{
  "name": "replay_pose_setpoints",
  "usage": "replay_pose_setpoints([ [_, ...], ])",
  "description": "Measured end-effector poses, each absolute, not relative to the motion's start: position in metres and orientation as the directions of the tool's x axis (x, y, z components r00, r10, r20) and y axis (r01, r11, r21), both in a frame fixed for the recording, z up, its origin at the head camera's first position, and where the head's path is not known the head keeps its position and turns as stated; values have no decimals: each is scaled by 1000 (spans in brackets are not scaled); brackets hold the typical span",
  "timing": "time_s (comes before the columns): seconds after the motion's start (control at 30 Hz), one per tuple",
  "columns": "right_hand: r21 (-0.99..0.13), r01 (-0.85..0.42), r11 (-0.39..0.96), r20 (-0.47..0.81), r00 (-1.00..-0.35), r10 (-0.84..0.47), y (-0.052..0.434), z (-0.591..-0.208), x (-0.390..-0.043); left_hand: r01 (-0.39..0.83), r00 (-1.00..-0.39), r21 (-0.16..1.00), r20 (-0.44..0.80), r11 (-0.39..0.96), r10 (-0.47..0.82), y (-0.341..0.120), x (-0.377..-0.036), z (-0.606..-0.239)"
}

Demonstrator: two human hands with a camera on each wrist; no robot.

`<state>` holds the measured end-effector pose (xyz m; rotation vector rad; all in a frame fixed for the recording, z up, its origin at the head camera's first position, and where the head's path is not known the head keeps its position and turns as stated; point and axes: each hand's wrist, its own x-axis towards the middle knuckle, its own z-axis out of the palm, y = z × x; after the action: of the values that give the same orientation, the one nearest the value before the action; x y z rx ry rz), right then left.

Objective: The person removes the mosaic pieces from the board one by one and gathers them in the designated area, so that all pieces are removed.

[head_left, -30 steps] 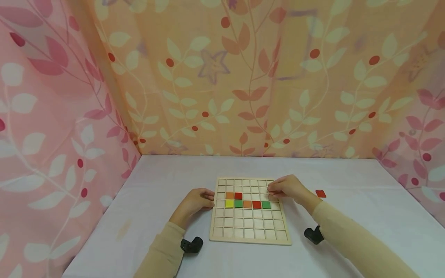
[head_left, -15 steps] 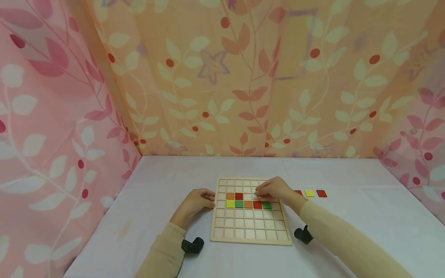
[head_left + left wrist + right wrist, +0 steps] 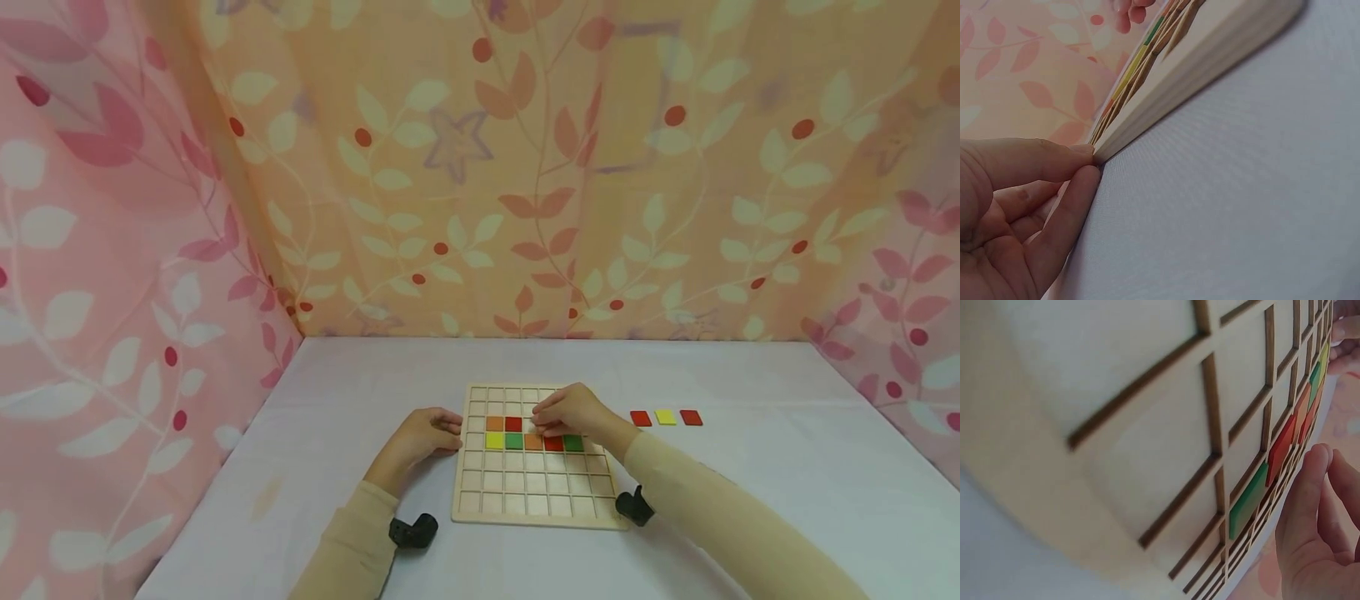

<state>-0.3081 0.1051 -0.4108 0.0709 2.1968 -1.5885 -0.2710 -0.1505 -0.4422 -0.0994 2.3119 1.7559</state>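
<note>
A wooden grid board (image 3: 536,487) lies on the white table. Its upper filled row holds an orange tile (image 3: 495,423) and a red tile (image 3: 513,423). The row below runs yellow (image 3: 494,440), green (image 3: 513,440), orange (image 3: 533,442), red (image 3: 553,444), green (image 3: 574,443). My left hand (image 3: 420,435) rests against the board's left edge, thumb and forefinger (image 3: 1072,200) touching its side (image 3: 1210,69). My right hand (image 3: 573,412) hovers over the board just right of the red tile, fingertips (image 3: 1310,487) bunched low over the cells. Whether they pinch a tile is hidden.
Three loose tiles, red (image 3: 640,418), yellow (image 3: 665,417) and red (image 3: 691,417), lie in a row on the table to the right of the board. Floral cloth walls (image 3: 480,192) close in the back and both sides.
My right hand has moved left from the board's upper right edge to its upper middle, uncovering the red and yellow loose tiles. The left hand has stayed put.
</note>
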Motion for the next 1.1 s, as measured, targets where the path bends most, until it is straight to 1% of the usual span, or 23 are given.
replay_pose_setpoints([
  [0.23,-907,240,347,-339,-905,-259,94,-411,-302,-198,-969,937,-232,288,89,-152,-268,-444],
  [0.47,-917,229,327,-323,-907,-271,93,-413,-301,-190,-969,942,-225,276,101,-150,-270,-444],
  [0.83,-898,289,333,-368,-907,-205,88,-417,-307,-190,-970,943,-223,272,94,-149,-272,-445],
  [1.1,-895,286,342,-364,-912,-189,86,-419,-310,-192,-969,943,-226,272,100,-150,-271,-443],
])
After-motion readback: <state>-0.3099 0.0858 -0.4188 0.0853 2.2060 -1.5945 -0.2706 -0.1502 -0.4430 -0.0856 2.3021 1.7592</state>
